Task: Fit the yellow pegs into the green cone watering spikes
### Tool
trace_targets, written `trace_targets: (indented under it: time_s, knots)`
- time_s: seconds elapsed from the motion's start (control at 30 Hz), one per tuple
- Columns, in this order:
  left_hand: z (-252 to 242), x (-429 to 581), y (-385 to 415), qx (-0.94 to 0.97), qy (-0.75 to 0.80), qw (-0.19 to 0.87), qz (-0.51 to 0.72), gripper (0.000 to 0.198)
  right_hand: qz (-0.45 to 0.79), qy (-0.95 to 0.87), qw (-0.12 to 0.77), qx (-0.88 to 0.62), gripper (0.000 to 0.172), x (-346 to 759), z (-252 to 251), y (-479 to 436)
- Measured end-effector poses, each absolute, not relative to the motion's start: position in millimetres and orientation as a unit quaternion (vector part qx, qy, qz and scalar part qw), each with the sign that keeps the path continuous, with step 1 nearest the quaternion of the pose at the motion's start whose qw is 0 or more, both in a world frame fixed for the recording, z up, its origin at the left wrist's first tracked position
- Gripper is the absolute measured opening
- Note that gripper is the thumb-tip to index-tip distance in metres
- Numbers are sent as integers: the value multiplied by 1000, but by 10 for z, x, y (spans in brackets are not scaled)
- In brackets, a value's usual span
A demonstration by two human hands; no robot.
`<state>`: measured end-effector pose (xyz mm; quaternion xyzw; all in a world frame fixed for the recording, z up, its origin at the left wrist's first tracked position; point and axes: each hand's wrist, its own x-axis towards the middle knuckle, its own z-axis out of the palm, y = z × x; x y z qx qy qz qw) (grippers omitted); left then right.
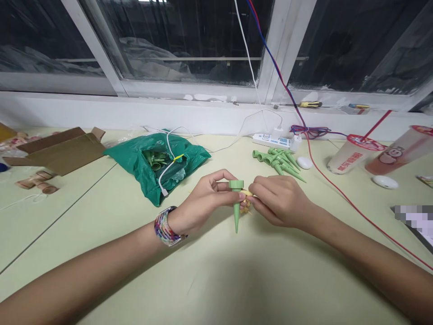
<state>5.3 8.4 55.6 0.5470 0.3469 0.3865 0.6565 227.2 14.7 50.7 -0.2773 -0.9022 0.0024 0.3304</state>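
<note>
Left hand: the left hand (pixel 203 201) is closed around a green plastic spike (pixel 236 212), with its curled fingers (pixel 221 178) wrapped near the spike's wide top.

Green spike: it stands nearly upright between the hands, wide end up and pointed tip down, just beside the right hand's fingertips.

Right hand: the right hand (pixel 280 201) is pinching a small yellow piece (pixel 246 193) in its fingers (pixel 259 198), close against the top of the spike. Part of the piece is hidden, so its shape is hard to tell.

Wrist: a multicolored woven wristband (pixel 165 226) circles the left wrist.

Beyond the hands: a pile of green spikes (pixel 277 162) lies on the pale green table (pixel 209 280), just past the right hand. A green plastic bag (pixel 155 164) with more green pieces inside sits past the left hand, with a white cable (pixel 165 169) lying across it.

Further back: a cardboard box (pixel 59 151), a power strip (pixel 270 141) and two plastic cups (pixel 355 153) stand on the table.
</note>
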Motion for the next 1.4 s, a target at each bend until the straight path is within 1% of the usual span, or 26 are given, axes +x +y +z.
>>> trace_targets:
  time_s: [0.07, 0.13, 0.17, 0.2, 0.23, 0.27, 0.33, 0.4, 0.43, 0.47, 0.5, 0.57, 0.67, 0.73, 0.77, 0.8, 0.83, 0.87, 0.9, 0.97, 1.03, 1.1, 1.17, 1.23, 1.33, 1.4]
  knots:
    - [508, 50, 65, 622, 370, 538, 433, 23, 242, -855, 323, -325, 34, 2239, 497, 125]
    - [470, 37, 52, 709, 353, 387, 471, 15, 479, -755, 283, -346, 39, 2199, 494, 99]
    - [462, 30, 52, 738, 340, 330, 481, 11, 555, -711, 261, -345, 39, 2181, 493, 88]
    - [463, 23, 57, 750, 333, 300, 486, 9, 587, -688, 251, -345, 39, 2168, 490, 80]
    - [472, 18, 66, 747, 339, 305, 484, 9, 573, -694, 254, -353, 39, 2160, 485, 76]
    - [489, 14, 80, 729, 356, 341, 476, 12, 514, -726, 269, -368, 38, 2158, 477, 77]
    - [532, 13, 112, 662, 384, 467, 442, 22, 300, -822, 299, -381, 35, 2169, 452, 92]
    - [569, 20, 134, 597, 367, 594, 396, 28, 77, -885, 300, -347, 31, 2193, 419, 117]
    - [579, 25, 137, 576, 354, 631, 382, 29, 7, -899, 298, -321, 30, 2205, 401, 127]
    - [584, 32, 133, 566, 346, 646, 377, 29, -27, -905, 301, -301, 29, 2212, 383, 131]
    - [582, 39, 124, 570, 346, 642, 379, 30, -23, -906, 308, -290, 29, 2214, 367, 128]
    - [563, 46, 94, 607, 365, 584, 397, 32, 76, -890, 337, -297, 28, 2197, 342, 102]
    - [509, 16, 47, 701, 379, 407, 446, 20, 391, -776, 367, -333, 37, 2134, 342, 46]
    - [476, -27, 34, 782, 336, 276, 447, 11, 605, -653, 324, -321, 44, 2095, 367, 29]
    - [468, -49, 34, 817, 305, 228, 433, 14, 677, -604, 290, -305, 45, 2083, 382, 28]
    - [469, -65, 38, 839, 283, 201, 418, 16, 715, -578, 262, -292, 45, 2077, 394, 30]
    - [480, -73, 45, 844, 279, 198, 412, 17, 717, -579, 254, -293, 44, 2076, 400, 33]
    - [500, -72, 54, 830, 296, 221, 419, 15, 679, -609, 269, -308, 43, 2080, 400, 37]
    - [528, -64, 63, 799, 325, 270, 428, 12, 602, -661, 301, -331, 42, 2088, 392, 42]
    - [596, -34, 80, 705, 373, 424, 428, 17, 355, -784, 364, -356, 35, 2112, 361, 54]
    - [656, -3, 91, 613, 366, 581, 391, 28, 97, -861, 381, -323, 25, 2144, 326, 74]
    - [693, 14, 91, 555, 339, 672, 355, 32, -59, -882, 380, -272, 21, 2176, 309, 97]
    - [708, 18, 86, 542, 325, 694, 345, 36, -120, -883, 380, -246, 20, 2201, 319, 114]
    - [712, 13, 86, 558, 317, 688, 341, 38, -132, -884, 382, -237, 19, 2218, 342, 119]
    - [711, 1, 105, 590, 324, 665, 322, 35, -114, -890, 374, -235, 19, 2226, 357, 114]
    - [709, -8, 123, 609, 346, 636, 325, 37, -74, -895, 363, -247, 19, 2224, 338, 111]
